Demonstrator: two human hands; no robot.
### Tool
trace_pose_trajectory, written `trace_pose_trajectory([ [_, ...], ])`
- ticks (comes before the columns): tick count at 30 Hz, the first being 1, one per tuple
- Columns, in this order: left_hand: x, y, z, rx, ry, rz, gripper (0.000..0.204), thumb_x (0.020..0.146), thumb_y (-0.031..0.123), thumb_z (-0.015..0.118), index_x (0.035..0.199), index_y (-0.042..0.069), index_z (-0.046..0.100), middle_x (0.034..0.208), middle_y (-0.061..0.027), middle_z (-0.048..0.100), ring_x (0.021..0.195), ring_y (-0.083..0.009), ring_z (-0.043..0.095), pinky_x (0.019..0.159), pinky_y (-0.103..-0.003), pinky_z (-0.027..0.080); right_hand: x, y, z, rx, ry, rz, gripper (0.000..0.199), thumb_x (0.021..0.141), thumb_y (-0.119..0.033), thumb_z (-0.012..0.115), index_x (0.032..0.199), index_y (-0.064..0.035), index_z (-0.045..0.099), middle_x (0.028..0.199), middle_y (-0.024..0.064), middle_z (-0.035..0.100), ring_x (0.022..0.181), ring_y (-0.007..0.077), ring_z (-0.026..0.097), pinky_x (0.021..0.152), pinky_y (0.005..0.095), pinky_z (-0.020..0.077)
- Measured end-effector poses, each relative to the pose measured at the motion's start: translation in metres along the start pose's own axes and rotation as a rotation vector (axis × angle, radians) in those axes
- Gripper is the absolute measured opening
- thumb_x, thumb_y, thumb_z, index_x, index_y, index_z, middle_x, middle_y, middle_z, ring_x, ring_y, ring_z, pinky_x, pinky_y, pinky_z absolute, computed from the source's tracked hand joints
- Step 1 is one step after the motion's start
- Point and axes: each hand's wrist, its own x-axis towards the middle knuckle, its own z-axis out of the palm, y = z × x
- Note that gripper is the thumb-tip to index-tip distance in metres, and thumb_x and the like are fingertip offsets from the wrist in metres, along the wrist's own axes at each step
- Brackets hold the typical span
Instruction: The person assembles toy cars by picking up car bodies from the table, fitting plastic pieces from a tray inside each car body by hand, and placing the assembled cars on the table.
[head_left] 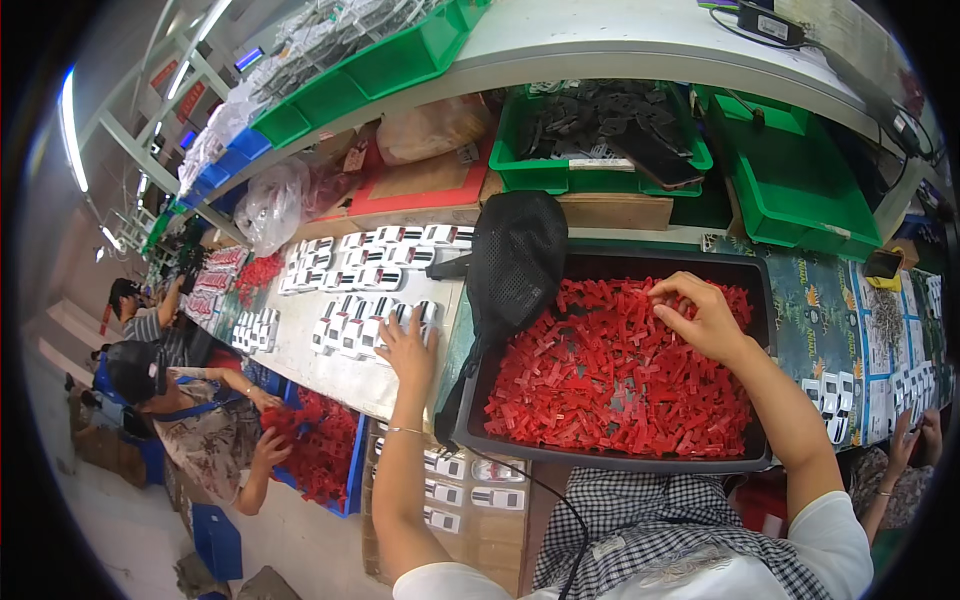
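Note:
My left hand (pixel 408 352) reaches over a group of white toy car bodies (pixel 350 325) with dark stripes on the light tabletop. Its fingers are spread, and the fingertips touch or hover just over the nearest cars. In front of me a black tray (pixel 640 463) holds a thick layer of small red plastic pieces (pixel 600 385). My right hand (pixel 708 325) is above the tray's far right part, with thumb and forefinger curled toward each other in a pinch. Whatever lies between those fingertips cannot be made out against the red.
A black mesh-covered object (pixel 518 260) stands at the tray's far left corner. Green bins (pixel 790 190) sit beneath the shelf (pixel 600 60), one with dark parts and a phone. At left a co-worker (pixel 200 410) handles red pieces in a blue crate (pixel 355 465); another person's hands show far right.

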Motion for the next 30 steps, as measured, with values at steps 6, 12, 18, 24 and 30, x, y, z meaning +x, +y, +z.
trace_pose_trajectory([
  [6, 0.035, -0.056, 0.008, 0.008, 0.003, -0.054, 0.052, 0.084, 0.037, 0.060, 0.133, 0.029, 0.045, 0.141, -0.0115, 0.036, 0.134, -0.0385, 0.023, 0.100, -0.067, 0.019, 0.007, -0.002, 0.003, -0.048, -0.009, 0.020, 0.018, 0.079, -0.003, 0.064, 0.097, -0.0029, 0.061, 0.084, 0.0061, 0.058, 0.073, 0.0148, 0.057, 0.058, 0.0253, 0.0454],
  [12, 0.090, -0.123, 0.019, 0.107, 0.187, -0.541, 0.090, 0.076, 0.044, 0.070, 0.144, 0.011, 0.020, 0.150, -0.0227, 0.001, 0.139, -0.0391, 0.001, 0.098, -0.073, 0.014, 0.005, -0.004, 0.005, -0.022, -0.011, -0.023, 0.018, 0.079, -0.005, 0.064, 0.097, -0.0033, 0.062, 0.086, 0.0071, 0.060, 0.074, 0.0165, 0.058, 0.059, 0.0266, 0.0462],
  [18, 0.079, -0.022, -0.010, -0.183, 0.443, -0.082, 0.079, 0.076, 0.030, 0.071, 0.140, 0.009, 0.030, 0.145, -0.0269, 0.016, 0.135, -0.0418, 0.016, 0.099, -0.059, 0.023, -0.003, -0.011, -0.020, -0.067, 0.221, -0.012, 0.018, 0.080, -0.010, 0.064, 0.097, -0.0032, 0.063, 0.090, 0.0096, 0.061, 0.077, 0.0200, 0.060, 0.063, 0.0289, 0.0483],
  [24, -0.019, 0.100, -0.132, -0.511, 0.327, 0.452, 0.058, 0.078, 0.008, 0.061, 0.131, 0.003, 0.040, 0.142, -0.0265, 0.020, 0.131, -0.0435, 0.020, 0.107, -0.051, 0.017, -0.071, -0.033, -0.073, -0.430, 0.412, -0.064, 0.017, 0.079, -0.009, 0.067, 0.094, -0.0039, 0.061, 0.089, 0.0090, 0.060, 0.079, 0.0237, 0.059, 0.070, 0.0325, 0.0481],
  [30, -0.083, 0.179, -0.147, -0.621, 0.020, 1.007, 0.050, 0.070, 0.003, 0.069, 0.118, 0.008, 0.053, 0.137, -0.0208, 0.033, 0.127, -0.0405, 0.031, 0.105, -0.046, 0.026, -0.255, 0.010, -0.128, -0.771, 0.222, 0.526, 0.056, 0.069, -0.033, 0.074, 0.114, -0.0077, 0.053, 0.110, 0.0136, 0.052, 0.105, 0.0344, 0.048, 0.086, 0.0449, 0.0401],
])
